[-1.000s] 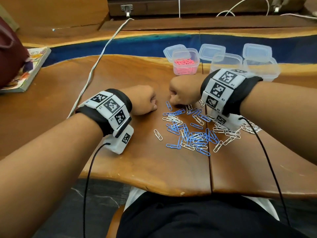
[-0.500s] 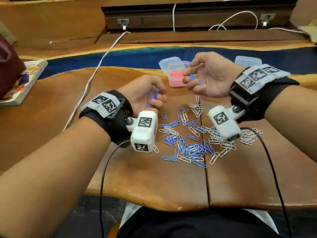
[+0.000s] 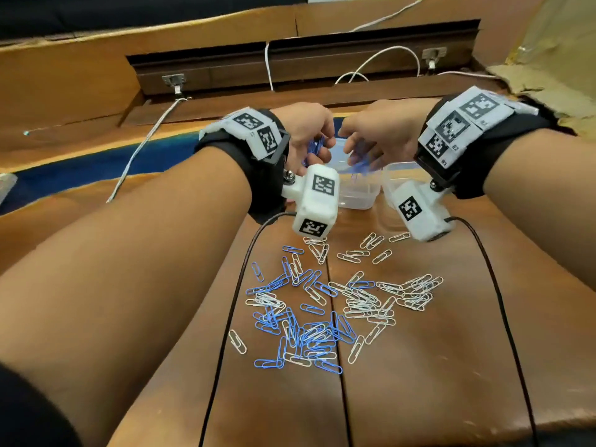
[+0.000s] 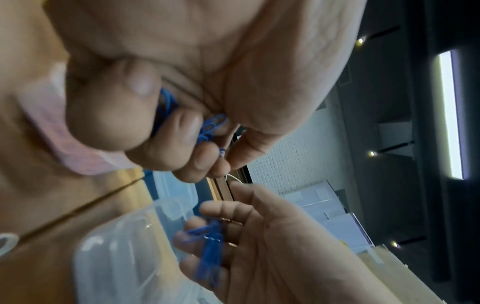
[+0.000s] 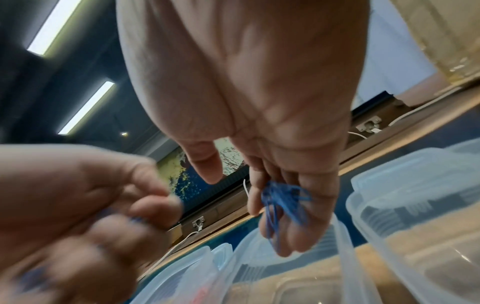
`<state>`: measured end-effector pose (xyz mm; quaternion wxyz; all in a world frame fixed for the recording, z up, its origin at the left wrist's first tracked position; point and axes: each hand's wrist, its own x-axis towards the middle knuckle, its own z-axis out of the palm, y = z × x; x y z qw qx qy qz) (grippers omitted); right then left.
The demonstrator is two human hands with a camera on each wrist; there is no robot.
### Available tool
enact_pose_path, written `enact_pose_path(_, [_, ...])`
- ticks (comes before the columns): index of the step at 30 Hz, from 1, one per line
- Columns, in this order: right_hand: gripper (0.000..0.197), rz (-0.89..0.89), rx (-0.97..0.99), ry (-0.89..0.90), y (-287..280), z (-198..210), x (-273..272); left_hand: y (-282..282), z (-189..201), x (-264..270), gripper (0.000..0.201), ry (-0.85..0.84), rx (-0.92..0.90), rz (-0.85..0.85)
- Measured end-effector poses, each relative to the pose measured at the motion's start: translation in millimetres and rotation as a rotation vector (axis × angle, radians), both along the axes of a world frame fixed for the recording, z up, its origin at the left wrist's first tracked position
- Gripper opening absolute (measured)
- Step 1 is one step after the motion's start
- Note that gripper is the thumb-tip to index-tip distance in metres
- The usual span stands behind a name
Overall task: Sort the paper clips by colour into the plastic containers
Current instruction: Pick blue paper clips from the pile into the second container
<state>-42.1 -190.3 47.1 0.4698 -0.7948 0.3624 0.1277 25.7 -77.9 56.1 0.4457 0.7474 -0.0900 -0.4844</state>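
Observation:
Both hands hover over a clear plastic container (image 3: 358,196) at the far side of the table. My left hand (image 3: 309,137) has its fingers curled round a bunch of blue paper clips (image 4: 210,125). My right hand (image 3: 371,146) points its fingers down over the container, with the thumb held apart. Blue clips (image 5: 283,197) lie loose against those fingers and slip downward. Nearer me on the wooden table (image 3: 419,382) is a mixed pile of blue clips (image 3: 306,333) and white clips (image 3: 371,304).
A second clear container (image 3: 398,175) stands right of the first, partly behind my right wrist camera. A tub of pink clips (image 4: 62,139) shows blurred at the left. White cables (image 3: 145,146) run along the back. Black wrist cables (image 3: 232,301) cross the table beside the pile.
Both hands have lifted off the clip pile and moved forward over the clear containers. The right hand's fingers have opened and turned down, and its blue clips are sliding off.

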Motion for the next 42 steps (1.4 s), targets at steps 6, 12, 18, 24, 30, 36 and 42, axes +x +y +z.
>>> enact_pose_path(6, [0.037, 0.016, -0.070, -0.199, -17.2, 13.8, -20.5, -26.6, -2.8, -8.0, 0.027, -0.114, 0.054, -0.034])
enact_pose_path(12, [0.032, 0.040, -0.049, -0.280, -29.5, 14.1, -41.7, -37.5, -6.2, -9.9, 0.026, -0.146, 0.152, -0.144])
enact_pose_path(18, [0.027, 0.088, -0.117, -0.321, -18.1, 13.9, -51.9, -19.7, -2.0, -14.2, 0.026, -0.372, 0.092, -0.212])
enact_pose_path(24, [0.014, 0.333, -0.214, -0.318, 5.8, 4.0, -57.0, 72.2, -9.0, -14.0, 0.021, -0.886, 0.333, -0.696])
enact_pose_path(30, [0.002, 0.731, -0.476, -0.153, 53.4, -23.7, -44.5, 144.4, -57.1, -17.8, 0.026, -0.850, 0.413, -0.832])
enact_pose_path(36, [0.007, 0.810, -0.628, -0.206, 90.2, -49.2, -24.4, 152.0, -73.3, -19.6, 0.011, -0.986, 0.357, -0.884])
enact_pose_path(42, [0.025, 0.814, -0.673, -0.120, 106.3, -62.9, -10.0, 150.9, -78.0, -21.8, 0.018, -0.983, 0.415, -0.897])
